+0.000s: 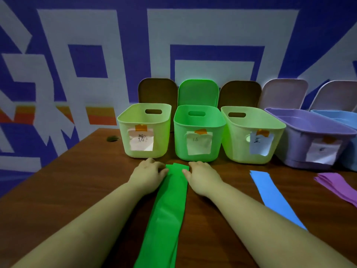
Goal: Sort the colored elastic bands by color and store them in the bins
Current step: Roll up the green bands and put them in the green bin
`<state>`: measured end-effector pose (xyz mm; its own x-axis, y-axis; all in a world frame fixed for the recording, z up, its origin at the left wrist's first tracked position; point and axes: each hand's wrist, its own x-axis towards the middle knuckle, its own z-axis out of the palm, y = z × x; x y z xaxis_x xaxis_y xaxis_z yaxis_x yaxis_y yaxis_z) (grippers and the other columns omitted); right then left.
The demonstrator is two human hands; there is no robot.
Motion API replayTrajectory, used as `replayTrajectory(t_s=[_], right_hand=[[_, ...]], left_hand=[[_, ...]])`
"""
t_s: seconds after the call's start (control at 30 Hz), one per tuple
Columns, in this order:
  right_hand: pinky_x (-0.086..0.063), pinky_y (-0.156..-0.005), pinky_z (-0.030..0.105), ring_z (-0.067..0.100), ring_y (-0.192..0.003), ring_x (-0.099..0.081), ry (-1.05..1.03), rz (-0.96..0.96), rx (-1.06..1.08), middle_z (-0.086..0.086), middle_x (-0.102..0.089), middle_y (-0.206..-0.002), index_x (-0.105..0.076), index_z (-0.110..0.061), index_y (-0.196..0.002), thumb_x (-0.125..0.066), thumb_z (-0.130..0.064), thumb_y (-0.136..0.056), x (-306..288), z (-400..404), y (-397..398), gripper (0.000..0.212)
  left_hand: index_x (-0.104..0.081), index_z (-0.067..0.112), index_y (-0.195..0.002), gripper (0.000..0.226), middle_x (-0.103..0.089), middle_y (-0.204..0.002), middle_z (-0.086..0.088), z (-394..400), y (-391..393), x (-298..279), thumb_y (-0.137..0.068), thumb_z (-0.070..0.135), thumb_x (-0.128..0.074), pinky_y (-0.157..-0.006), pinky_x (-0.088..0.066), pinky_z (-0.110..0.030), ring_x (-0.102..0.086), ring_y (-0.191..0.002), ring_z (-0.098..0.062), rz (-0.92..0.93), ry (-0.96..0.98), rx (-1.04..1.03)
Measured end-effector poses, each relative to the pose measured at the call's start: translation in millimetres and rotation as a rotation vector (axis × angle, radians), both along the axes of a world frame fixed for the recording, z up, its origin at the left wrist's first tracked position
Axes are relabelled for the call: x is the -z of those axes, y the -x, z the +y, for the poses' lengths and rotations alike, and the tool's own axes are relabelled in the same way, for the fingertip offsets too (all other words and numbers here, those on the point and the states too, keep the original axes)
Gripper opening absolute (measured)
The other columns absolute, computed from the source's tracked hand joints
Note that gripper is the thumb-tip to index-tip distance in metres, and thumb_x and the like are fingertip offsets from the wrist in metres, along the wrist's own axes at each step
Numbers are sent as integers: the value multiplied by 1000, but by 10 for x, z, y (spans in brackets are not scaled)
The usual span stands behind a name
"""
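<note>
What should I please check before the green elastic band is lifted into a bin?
1. Both hands on the long flat green elastic band: ok, left hand and right hand hold its far end.
2. Bright green plastic bin straight ahead, lid up: ok.
3. Bin's paper label readable: cannot tell.
4. Bin empty: cannot tell.
5. Blue flat band and purple bands lie apart from it: ok.

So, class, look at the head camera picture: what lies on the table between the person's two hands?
The far end of the green band lies between the left hand and the right hand, both touching its edges, just in front of the green bin.
</note>
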<state>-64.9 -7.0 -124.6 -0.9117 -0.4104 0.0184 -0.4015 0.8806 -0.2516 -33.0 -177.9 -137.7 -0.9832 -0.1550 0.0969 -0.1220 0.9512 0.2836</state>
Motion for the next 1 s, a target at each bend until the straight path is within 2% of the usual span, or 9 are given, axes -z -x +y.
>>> replayTrajectory(t_s=[0.13, 0.27, 0.4, 0.53, 0.6, 0.7, 0.83, 0.97, 1.0], right_hand=[[-35, -100, 39, 28, -123, -39, 80, 140, 95, 8, -48, -132, -46, -14, -134, -34, -41, -99, 156, -177, 142, 46], [-35, -99, 36, 25, -121, -41, 258, 97, 185, 5, -49, -127, -56, -19, -124, -47, -41, -95, 255, -286, 203, 38], [-43, -81, 31, 20, -101, -52, 526, 25, 192, -1, -56, -105, -56, -22, -98, -60, -33, -90, 262, -262, 226, 15], [-50, -73, 31, 20, -88, -61, 904, -179, 98, -2, -60, -85, -49, -23, -82, -66, -21, -87, 98, -156, 126, 18], [-51, -72, 28, 20, -83, -63, 1008, -203, 56, -1, -62, -82, -50, -20, -83, -67, -16, -86, -69, -96, 18, 18], [-54, -77, 35, 25, -83, -66, 1090, -182, -32, 8, -67, -85, -52, -21, -83, -69, -12, -84, -386, 19, -209, 19], [-54, -62, 21, 9, -64, -66, 1167, -118, -183, -3, -66, -67, -53, -20, -84, -69, -8, -83, -863, 214, -648, 20], [-57, -75, 37, 25, -77, -70, 1260, -89, -273, 12, -71, -81, -56, -19, -97, -70, -8, -82, -1355, 430, -1163, 23], [-58, -73, 34, 22, -76, -71, 1298, -104, -292, 11, -71, -83, -57, -18, -99, -69, -7, -82, -1476, 486, -1305, 24]], left_hand=[[-54, 26, -129, 45, -48, -129, -9, 8, 227, 96, -93, 51, -45, -104, -33, -34, -43, -123, -29, 55, -92, -104], [-58, 25, -110, 32, -53, -117, -6, 63, 323, 156, -88, 48, -55, -99, -36, -34, -47, -116, -26, 78, -178, -125], [-53, 18, -89, 15, -60, -96, -3, 87, 287, 122, -88, 29, -63, -82, -45, -33, -57, -93, -22, 152, -543, -31], [-51, 12, -90, 12, -65, -99, -15, 141, 75, -68, -89, 17, -62, -71, -54, -28, -65, -83, -19, 169, -977, 20], [-52, 6, -97, 15, -67, -98, -15, 191, -76, -239, -88, 11, -62, -61, -54, -20, -67, -76, -15, 174, -1158, 53], [-59, 2, -104, 20, -71, -98, -13, 279, -361, -547, -86, 8, -63, -68, -57, -26, -70, -81, -19, 174, -1306, 109], [-64, 4, -111, 28, -70, -106, -14, 432, -804, -1015, -85, 14, -63, -83, -53, -36, -68, -96, -28, 131, -1357, 135], [-67, 4, -102, 21, -72, -97, -13, 664, -1330, -1572, -85, 14, -62, -76, -55, -32, -68, -85, -25, 157, -1361, 169], [-67, 3, -101, 21, -72, -97, -14, 724, -1464, -1701, -85, 14, -61, -78, -55, -32, -68, -86, -25, 169, -1368, 190]])
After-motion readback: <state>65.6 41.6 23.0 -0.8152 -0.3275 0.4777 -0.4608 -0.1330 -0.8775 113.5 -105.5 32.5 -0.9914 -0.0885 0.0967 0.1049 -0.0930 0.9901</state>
